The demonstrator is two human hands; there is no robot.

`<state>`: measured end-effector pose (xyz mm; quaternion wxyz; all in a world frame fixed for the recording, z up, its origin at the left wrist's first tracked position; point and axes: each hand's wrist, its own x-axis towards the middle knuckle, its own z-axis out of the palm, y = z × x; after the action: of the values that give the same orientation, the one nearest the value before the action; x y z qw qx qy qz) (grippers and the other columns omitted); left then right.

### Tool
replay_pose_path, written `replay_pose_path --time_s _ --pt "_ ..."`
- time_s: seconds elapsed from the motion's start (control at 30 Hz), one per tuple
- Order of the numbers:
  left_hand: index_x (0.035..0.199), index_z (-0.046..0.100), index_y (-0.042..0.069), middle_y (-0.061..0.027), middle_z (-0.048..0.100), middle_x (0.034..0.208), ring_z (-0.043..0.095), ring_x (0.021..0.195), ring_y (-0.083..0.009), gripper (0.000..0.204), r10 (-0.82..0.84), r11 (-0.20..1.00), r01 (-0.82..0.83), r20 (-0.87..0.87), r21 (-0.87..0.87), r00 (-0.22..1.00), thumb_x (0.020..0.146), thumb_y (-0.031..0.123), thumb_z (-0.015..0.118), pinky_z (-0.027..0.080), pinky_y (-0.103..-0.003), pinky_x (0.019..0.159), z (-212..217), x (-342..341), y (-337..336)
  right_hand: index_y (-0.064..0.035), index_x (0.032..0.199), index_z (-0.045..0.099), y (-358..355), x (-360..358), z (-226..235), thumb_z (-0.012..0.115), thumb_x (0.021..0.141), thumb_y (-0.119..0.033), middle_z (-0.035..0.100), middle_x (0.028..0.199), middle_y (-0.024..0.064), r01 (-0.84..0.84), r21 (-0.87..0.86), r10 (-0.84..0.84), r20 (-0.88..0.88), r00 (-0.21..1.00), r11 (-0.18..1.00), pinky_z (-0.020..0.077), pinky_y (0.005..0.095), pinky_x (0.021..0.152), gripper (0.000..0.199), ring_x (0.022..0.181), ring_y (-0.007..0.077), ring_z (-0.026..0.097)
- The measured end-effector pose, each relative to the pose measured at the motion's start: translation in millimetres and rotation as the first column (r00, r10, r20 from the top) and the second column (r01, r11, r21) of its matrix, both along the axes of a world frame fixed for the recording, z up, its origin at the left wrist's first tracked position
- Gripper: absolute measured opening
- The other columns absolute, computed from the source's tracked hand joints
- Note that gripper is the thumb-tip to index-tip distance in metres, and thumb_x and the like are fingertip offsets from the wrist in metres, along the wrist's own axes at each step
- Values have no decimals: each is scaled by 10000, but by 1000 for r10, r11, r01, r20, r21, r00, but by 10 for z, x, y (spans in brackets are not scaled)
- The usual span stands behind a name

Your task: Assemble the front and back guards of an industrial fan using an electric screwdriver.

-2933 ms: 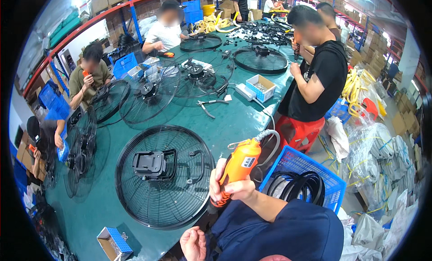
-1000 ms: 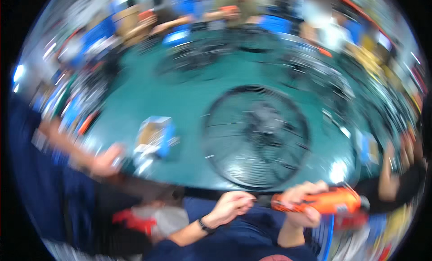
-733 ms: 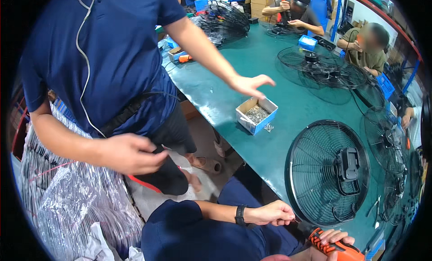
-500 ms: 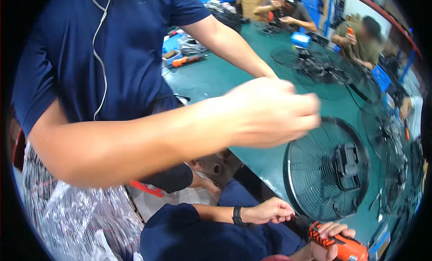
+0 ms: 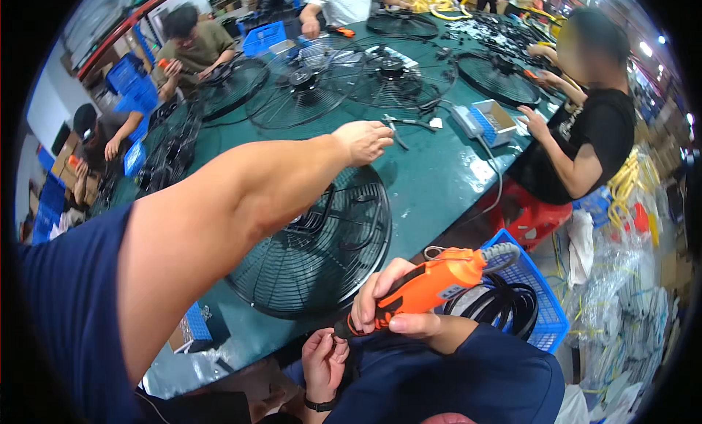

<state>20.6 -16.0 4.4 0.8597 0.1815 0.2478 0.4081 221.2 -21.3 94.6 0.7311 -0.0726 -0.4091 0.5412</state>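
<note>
My right hand (image 5: pixel 376 299) grips an orange-and-black electric screwdriver (image 5: pixel 431 281), its cord running off the back end. Pinched fingers of my left hand (image 5: pixel 324 362), with a dark watch on the wrist, meet the tool's dark front end. Whatever they hold there is too small to make out. Just beyond both hands, a round black fan guard (image 5: pixel 292 278) lies on the green table (image 5: pixel 431 197). Over it stretches a co-worker's bare arm (image 5: pixel 241 182) in a navy sleeve, hiding part of the fan's middle. That person's hand (image 5: pixel 363 142) is close to a pair of pliers (image 5: pixel 409 122).
Other fan guards (image 5: pixel 303 80) stand farther back among several people. A blue-and-white bin (image 5: pixel 493 122) and a grey cable (image 5: pixel 499 182) are at the table's right edge. By my right elbow, a blue crate (image 5: pixel 552 314) holds black rings (image 5: pixel 515 307).
The view has swung right, bringing in the table's far side and right edge. The co-worker's arm now extends across the fan toward the pliers. My hands keep the screwdriver between them.
</note>
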Motion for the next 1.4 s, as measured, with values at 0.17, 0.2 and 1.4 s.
replay_pose_path --time_s 0.17,0.2,1.4 --pt "996 621 -14 -130 641 788 463 577 -146 150 -40 998 39 -38 -40 998 907 73 538 355 -248 523 42 90 14 -55 1047 445 -60 131 35 654 784 -116 565 868 170 31 -23 -31 -18 999 999 484 406 714 341 753 261 587" --pt "997 618 -16 -129 638 779 463 577 -146 156 -43 998 40 -56 -48 998 906 85 541 353 -242 515 54 105 10 -58 1049 443 -69 153 38 654 788 -120 565 867 168 31 -20 -31 -18 999 999 484 406 710 341 751 260 587" --pt "902 524 -28 -90 536 797 401 586 -127 100 -81 979 94 77 -181 994 888 70 536 352 -239 507 129 265 7 -66 1125 441 -196 254 95 629 803 -81 564 908 159 37 48 -37 0 999 998 462 399 754 373 796 236 577"
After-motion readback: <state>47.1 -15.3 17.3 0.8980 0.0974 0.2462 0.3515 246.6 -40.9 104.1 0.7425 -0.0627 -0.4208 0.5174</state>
